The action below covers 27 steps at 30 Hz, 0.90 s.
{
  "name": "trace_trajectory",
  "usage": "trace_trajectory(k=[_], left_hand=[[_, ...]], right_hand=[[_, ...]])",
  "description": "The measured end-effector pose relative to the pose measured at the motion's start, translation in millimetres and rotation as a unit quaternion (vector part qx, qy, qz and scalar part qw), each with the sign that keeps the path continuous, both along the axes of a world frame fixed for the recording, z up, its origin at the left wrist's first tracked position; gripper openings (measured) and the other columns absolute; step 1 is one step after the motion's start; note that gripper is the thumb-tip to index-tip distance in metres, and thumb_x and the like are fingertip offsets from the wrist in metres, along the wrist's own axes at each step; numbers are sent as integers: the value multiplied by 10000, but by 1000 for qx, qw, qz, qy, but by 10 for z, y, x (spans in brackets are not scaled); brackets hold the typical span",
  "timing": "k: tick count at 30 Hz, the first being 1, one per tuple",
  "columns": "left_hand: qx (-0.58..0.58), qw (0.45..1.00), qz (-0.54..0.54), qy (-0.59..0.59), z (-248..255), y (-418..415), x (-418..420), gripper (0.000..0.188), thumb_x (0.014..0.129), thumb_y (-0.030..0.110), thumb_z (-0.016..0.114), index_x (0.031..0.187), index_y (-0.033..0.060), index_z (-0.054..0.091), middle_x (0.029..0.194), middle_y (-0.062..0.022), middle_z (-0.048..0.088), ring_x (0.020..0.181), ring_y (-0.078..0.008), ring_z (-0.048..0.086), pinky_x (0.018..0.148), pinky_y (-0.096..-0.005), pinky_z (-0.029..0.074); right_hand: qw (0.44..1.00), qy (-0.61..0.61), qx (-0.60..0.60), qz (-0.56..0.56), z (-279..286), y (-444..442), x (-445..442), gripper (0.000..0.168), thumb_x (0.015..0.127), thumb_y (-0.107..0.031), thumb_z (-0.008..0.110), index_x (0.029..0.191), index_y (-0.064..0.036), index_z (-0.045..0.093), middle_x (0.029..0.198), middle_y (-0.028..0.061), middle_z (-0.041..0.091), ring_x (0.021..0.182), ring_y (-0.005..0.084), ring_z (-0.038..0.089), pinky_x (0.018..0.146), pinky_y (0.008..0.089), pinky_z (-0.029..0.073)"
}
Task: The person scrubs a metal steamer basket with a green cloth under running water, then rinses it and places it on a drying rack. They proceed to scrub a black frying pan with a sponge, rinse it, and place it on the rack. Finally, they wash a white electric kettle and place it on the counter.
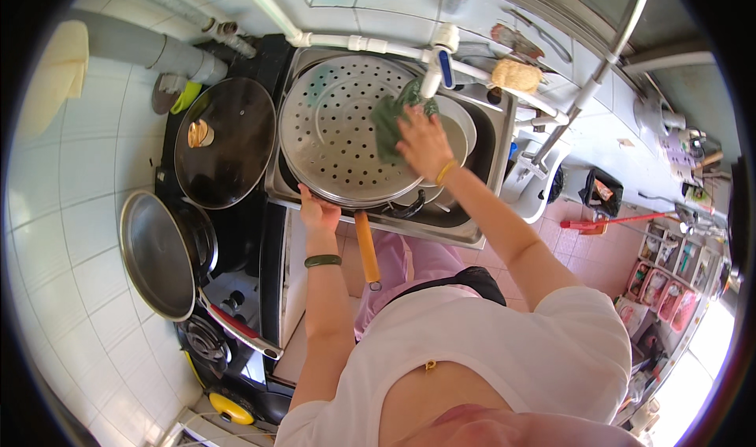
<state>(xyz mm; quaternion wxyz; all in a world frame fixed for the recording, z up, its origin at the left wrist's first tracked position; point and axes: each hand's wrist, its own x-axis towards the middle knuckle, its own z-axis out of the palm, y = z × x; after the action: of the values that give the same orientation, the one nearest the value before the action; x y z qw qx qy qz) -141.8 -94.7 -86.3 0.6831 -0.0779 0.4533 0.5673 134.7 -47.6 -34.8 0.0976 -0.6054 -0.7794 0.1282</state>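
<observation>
A round perforated aluminium steamer tray (345,125) lies over the left part of the steel sink (484,210), resting on other metal pans. My left hand (319,210) grips its near-left rim, with some fingers hidden beneath. My right hand (424,146) is on a dark green cloth (390,125) at the tray's right side, fingers somewhat spread. Just above that hand hangs the spout of a white plastic tap (436,75) with a blue lever. Part of a pale metal basin (458,125) shows under my right hand. A pan's orange-yellow handle (367,249) sticks out towards me below the tray.
Left of the sink sits a dark pot lid (224,146) with a knob. A frying pan (158,255) with a red handle leans by the tiled wall, near a gas burner (204,338). White pipes (366,44) run behind the sink; a loofah sponge (517,76) rests there.
</observation>
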Motion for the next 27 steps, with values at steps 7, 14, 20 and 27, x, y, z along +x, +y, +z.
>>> trace_trajectory(k=[7,14,20,27], left_hand=[[-57,996,-62,25,253,93,150,556,951,540,396,1306,121,483,1302,-24,542,1183,-238,520,978,-414,457],[122,992,-20,25,776,40,-101,468,931,393,484,1313,122,491,1311,-49,537,1187,-282,514,986,-473,439],[226,941,92,236,1782,-68,-224,767,835,653,509,1391,137,398,1418,-51,413,1258,-273,437,1029,-488,383],[409,776,-8,480,2399,-331,-126,578,616,27,848,1107,-1,545,988,-67,640,879,-160,608,813,-278,487]], right_hand=[[889,449,61,-74,247,-492,18,297,687,134,539,812,-76,708,994,133,671,998,339,630,845,342,500],[396,875,6,-278,647,-447,473,465,855,111,378,1251,-92,514,1197,103,572,1100,270,560,958,412,474],[266,939,-101,-195,733,-583,630,384,973,-238,386,1316,-78,450,1282,140,525,1188,340,493,1030,500,371],[319,918,-211,-106,1085,-640,475,623,939,-499,414,1338,-21,415,1295,144,517,1185,310,497,1029,445,369]])
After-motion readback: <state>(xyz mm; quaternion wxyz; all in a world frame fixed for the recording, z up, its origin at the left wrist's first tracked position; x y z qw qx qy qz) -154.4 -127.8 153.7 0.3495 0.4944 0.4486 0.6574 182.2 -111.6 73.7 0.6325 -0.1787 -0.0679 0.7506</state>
